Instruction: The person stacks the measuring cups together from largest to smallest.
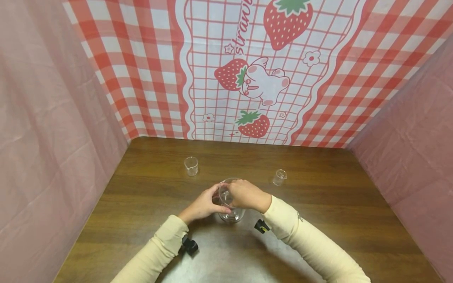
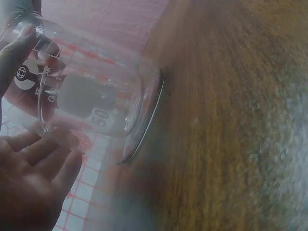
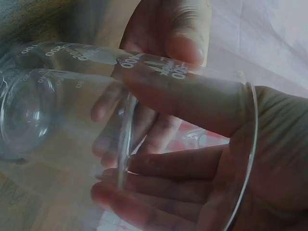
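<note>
In the head view, a large clear glass beaker (image 1: 231, 216) stands at the middle of the table. My left hand (image 1: 202, 204) grips it from outside, thumb on the near side and fingers on the far side. My right hand (image 1: 249, 195) reaches in through its mouth. A smaller glass beaker (image 2: 86, 94) sits inside the large one, its rim well below the outer rim. The right wrist view shows my right thumb and fingers (image 3: 159, 187) inside the large beaker, holding the inner beaker's rim (image 3: 126, 139). Glass reflections blur the exact contact.
Two small glass beakers stand farther back on the brown wooden table (image 1: 141, 196): one beaker (image 1: 191, 166) to the left, another beaker (image 1: 279, 177) to the right. A strawberry-patterned cloth (image 1: 240, 98) hangs behind, and pink curtains (image 1: 53, 118) close both sides.
</note>
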`<state>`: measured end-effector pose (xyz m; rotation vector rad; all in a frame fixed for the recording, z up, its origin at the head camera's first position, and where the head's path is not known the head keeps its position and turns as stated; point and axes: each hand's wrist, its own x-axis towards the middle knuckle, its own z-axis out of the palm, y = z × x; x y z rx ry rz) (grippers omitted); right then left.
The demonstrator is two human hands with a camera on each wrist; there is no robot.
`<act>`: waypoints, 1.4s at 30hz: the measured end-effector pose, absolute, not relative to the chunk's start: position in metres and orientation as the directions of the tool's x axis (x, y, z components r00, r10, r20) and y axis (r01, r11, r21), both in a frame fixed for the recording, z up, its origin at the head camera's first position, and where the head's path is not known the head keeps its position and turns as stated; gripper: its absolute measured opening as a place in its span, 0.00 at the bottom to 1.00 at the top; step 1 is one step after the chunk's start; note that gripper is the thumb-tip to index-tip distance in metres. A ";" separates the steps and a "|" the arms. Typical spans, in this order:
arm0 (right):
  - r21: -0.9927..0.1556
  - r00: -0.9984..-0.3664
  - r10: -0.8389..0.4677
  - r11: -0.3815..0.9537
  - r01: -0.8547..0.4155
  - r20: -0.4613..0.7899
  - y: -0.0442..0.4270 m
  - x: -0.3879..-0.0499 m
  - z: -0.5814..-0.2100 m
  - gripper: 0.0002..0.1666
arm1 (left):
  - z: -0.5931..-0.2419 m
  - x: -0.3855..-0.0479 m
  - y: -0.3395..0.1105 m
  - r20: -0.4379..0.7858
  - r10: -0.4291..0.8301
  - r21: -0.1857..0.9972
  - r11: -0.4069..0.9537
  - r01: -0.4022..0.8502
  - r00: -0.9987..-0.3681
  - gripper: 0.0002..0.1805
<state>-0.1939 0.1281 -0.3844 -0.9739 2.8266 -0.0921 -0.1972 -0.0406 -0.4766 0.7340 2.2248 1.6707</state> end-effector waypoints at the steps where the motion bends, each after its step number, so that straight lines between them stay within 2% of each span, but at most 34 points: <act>1: -0.112 -0.778 -0.615 0.788 -0.605 -0.127 0.128 -0.194 -0.384 0.29 | -0.477 -0.197 -0.040 0.089 0.542 0.950 0.207 0.236 -0.836 0.48; 10: -0.100 -0.773 -0.617 0.787 -0.608 -0.147 0.128 -0.194 -0.381 0.28 | -0.475 -0.198 -0.039 0.100 0.547 0.955 0.183 0.235 -0.831 0.46; 17: -0.065 -0.791 -0.584 0.810 -0.583 -0.183 0.127 -0.193 -0.381 0.16 | -0.479 -0.198 -0.037 0.106 0.554 0.954 0.177 0.242 -0.826 0.45; 20: -0.062 -0.790 -0.587 0.808 -0.586 -0.175 0.127 -0.192 -0.380 0.14 | -0.479 -0.198 -0.037 0.112 0.549 0.955 0.170 0.242 -0.829 0.45; 28: -0.134 -0.787 -0.601 0.799 -0.586 -0.139 0.130 -0.194 -0.378 0.15 | -0.478 -0.198 -0.039 0.132 0.545 0.951 0.164 0.260 -0.828 0.43; 34: -0.236 -0.771 -0.631 0.765 -0.599 -0.089 0.139 -0.197 -0.368 0.22 | -0.478 -0.200 -0.041 0.139 0.543 0.948 0.168 0.269 -0.828 0.43; 42: -0.280 -0.737 -0.674 0.716 -0.640 -0.038 0.147 -0.201 -0.361 0.23 | -0.480 -0.199 -0.044 0.189 0.568 0.922 0.177 0.343 -0.801 0.49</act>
